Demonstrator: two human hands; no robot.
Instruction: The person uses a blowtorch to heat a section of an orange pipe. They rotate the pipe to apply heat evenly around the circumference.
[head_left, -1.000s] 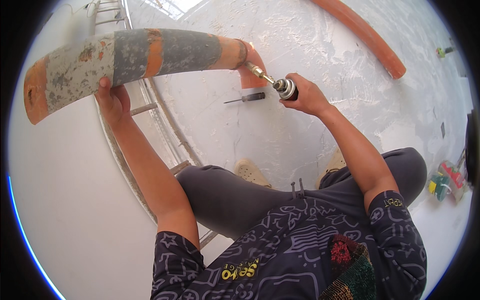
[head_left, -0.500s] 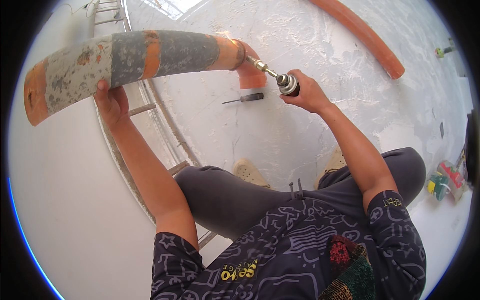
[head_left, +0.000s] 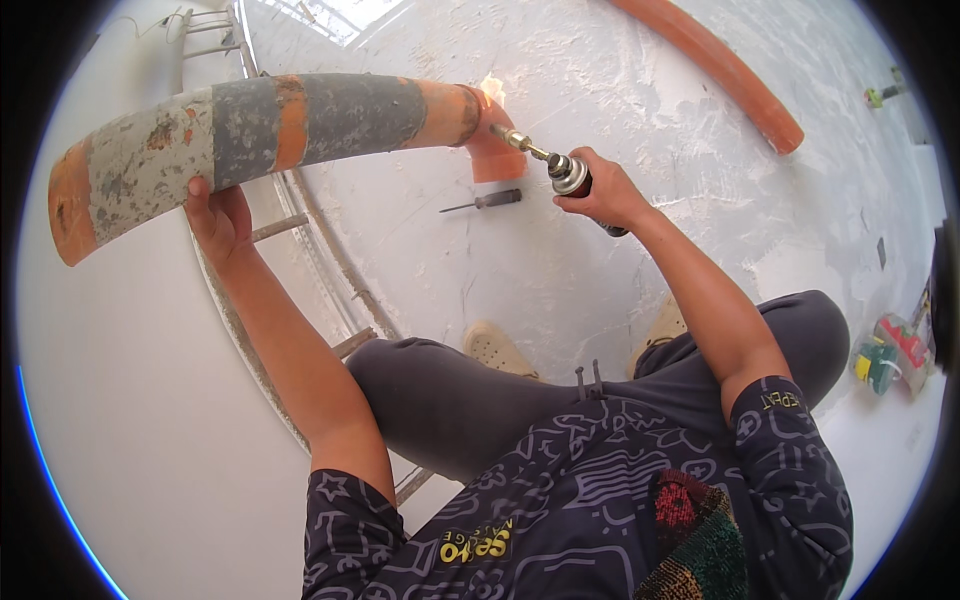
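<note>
My left hand [head_left: 222, 218] is closed under a long orange pipe [head_left: 290, 122] smeared with grey, holding it up near its wide left end. At the pipe's right end sits an orange elbow fitting [head_left: 494, 150], its short leg turned down. In my right hand [head_left: 607, 192] is a gas torch [head_left: 568, 172], its brass nozzle pointing left at the elbow. A yellow flame [head_left: 493, 90] shows at the elbow's upper side. Just below the elbow a screwdriver [head_left: 485, 201] with a dark handle lies on the floor.
Another orange pipe [head_left: 720, 72] lies on the pale, plaster-streaked floor at the upper right. A ladder [head_left: 340, 255] runs along the left, partly behind the raised pipe. At the far right rests a green and red plastic package [head_left: 890, 355]. My shoes [head_left: 492, 348] stand in front of me.
The pipe's right end has dipped slightly. The torch and my right hand have shifted a little down and left, and the flame looks larger above the elbow.
</note>
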